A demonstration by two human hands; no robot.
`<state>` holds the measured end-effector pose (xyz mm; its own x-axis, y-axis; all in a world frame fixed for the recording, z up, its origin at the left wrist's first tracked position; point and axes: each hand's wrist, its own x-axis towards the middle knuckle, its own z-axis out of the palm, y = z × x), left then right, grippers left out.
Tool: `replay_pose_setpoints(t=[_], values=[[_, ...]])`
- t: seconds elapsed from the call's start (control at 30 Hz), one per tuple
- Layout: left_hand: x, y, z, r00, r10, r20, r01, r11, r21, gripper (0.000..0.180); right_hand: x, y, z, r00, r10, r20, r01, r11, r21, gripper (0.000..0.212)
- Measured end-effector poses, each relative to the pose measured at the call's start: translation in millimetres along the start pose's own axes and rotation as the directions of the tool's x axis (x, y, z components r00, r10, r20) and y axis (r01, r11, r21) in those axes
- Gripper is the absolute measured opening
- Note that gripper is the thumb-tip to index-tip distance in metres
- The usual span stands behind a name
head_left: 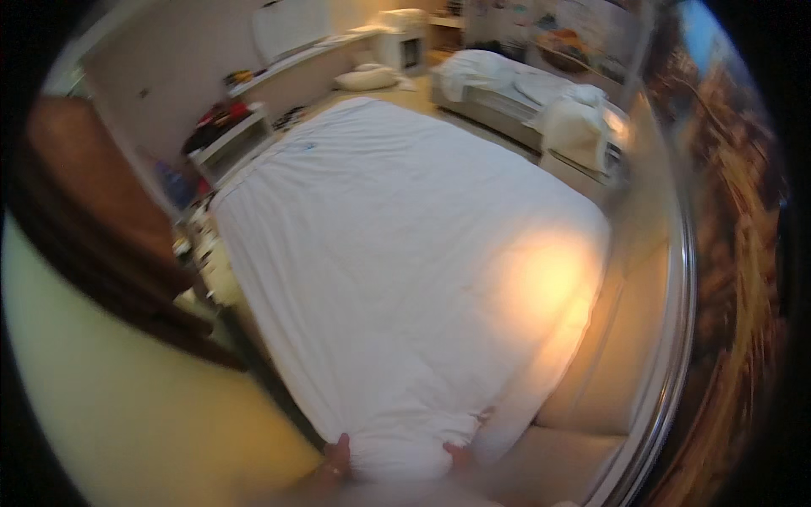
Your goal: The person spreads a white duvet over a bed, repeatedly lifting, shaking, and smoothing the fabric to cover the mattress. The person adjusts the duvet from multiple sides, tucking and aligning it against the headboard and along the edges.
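A large white sheet (397,245) lies spread over a bed and fills the middle of the view. Its near corner bunches up at the lower edge. My left hand (335,460) grips that bunched corner from the left, fingers curled into the cloth. My right hand (463,455) holds the same corner from the right, and only its fingertips show past the fabric. A warm patch of light falls on the sheet's right side.
A padded cream headboard (621,338) runs along the bed's right side. A second bed with crumpled white bedding (515,80) stands at the back. A white shelf unit (228,139) with red and dark items sits at the far left, a pillow (365,78) beyond.
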<state>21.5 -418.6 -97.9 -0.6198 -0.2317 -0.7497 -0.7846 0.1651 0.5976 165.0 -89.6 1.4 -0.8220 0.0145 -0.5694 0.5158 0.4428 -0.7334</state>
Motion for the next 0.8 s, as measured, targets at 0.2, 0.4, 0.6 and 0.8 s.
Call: replay_pose_setpoints(t=[0.2,0.4,0.6,0.8], values=[[-6.5,8.1,-8.8,0.998,0.063,-0.017,-0.039,0.785,0.619,0.08,30.1,87.8,87.7,0.871,0.486,-0.072,-0.423,0.815,0.396,0.059],[-61.5,58.0,7.4,0.984,-0.158,0.083,0.06,0.729,0.682,0.071,61.0,207.1,187.3,0.784,0.607,0.128,-0.619,0.78,0.092,0.079],[-27.3,48.6,-0.6,0.95,-0.171,0.263,0.026,0.879,0.477,0.066,60.4,214.6,203.2,0.893,0.442,-0.085,-0.389,0.853,0.348,0.085],[-25.3,94.1,-0.1,0.906,0.001,0.423,0.258,0.792,-0.553,0.056,85.3,120.6,98.1,0.828,0.541,-0.15,-0.37,0.726,0.579,0.076]])
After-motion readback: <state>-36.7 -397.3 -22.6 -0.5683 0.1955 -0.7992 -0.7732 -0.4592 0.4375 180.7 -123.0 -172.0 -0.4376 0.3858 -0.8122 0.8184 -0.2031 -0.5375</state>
